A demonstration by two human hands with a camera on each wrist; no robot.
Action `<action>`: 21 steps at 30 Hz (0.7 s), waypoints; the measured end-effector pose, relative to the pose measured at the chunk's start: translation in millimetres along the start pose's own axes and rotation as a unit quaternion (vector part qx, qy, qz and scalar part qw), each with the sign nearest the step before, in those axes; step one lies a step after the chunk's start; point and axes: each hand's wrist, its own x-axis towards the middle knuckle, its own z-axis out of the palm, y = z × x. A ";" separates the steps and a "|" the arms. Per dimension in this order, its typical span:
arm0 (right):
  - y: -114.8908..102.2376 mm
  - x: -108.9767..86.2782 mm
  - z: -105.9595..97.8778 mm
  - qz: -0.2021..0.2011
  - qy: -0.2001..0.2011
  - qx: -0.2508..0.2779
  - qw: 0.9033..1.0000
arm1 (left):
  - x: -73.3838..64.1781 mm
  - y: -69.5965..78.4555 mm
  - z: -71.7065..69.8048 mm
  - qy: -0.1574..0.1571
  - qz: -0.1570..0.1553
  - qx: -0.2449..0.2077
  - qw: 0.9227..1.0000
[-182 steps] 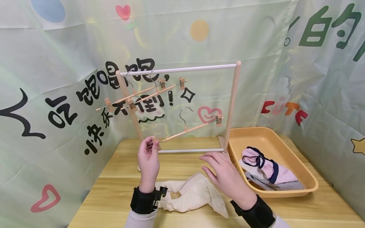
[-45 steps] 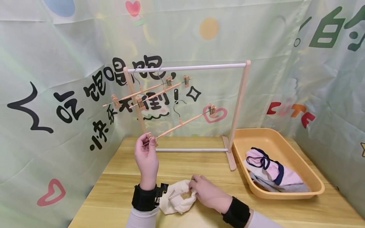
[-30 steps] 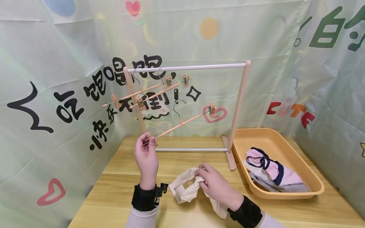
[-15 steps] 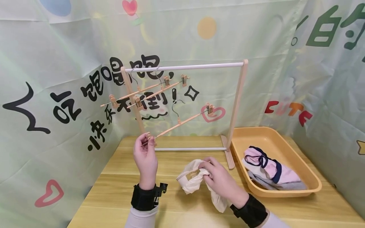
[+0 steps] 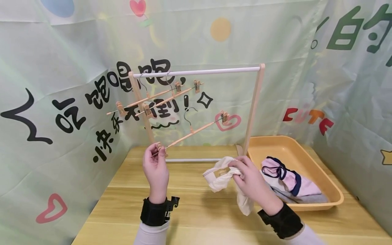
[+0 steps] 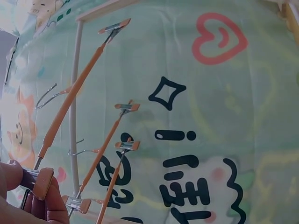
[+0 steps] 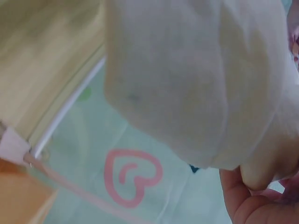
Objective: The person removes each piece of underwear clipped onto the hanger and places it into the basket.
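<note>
My left hand (image 5: 157, 172) pinches the near clip of a clip hanger (image 5: 190, 133), a wooden bar with a metal hook, held tilted in front of the rack. In the left wrist view, that clip (image 6: 38, 183) sits between thumb and fingers. My right hand (image 5: 255, 183) grips a bunched cream garment (image 5: 216, 180) by its edge, near a tan label and a thin striped band. It is lifted off the table, one part hanging below the hand. Its pale cloth (image 7: 187, 79) fills much of the right wrist view.
A small rack with a white top rail (image 5: 214, 71) stands behind, two more clip hangers (image 5: 171, 99) hanging at its left. On the right, an orange tray (image 5: 284, 143) holds folded pink (image 5: 306, 183) and grey clothes. Printed cloth walls (image 5: 76, 68) enclose the wooden table (image 5: 122, 211).
My right hand, empty at first, has taken hold of the cream garment, lifted it off the table and moved it up and right. My left hand keeps its hold on the hanger clip.
</note>
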 end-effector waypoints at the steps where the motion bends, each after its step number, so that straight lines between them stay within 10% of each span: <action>1: 2.1 1.1 -3.0 0.000 0.006 -0.003 1.000 | -0.1 0.0 -0.1 0.000 0.000 0.001 1.000; 21: 43.1 6.6 -60.0 0.058 0.056 -0.056 0.995 | -1.1 -0.9 1.4 -0.003 0.003 0.004 1.000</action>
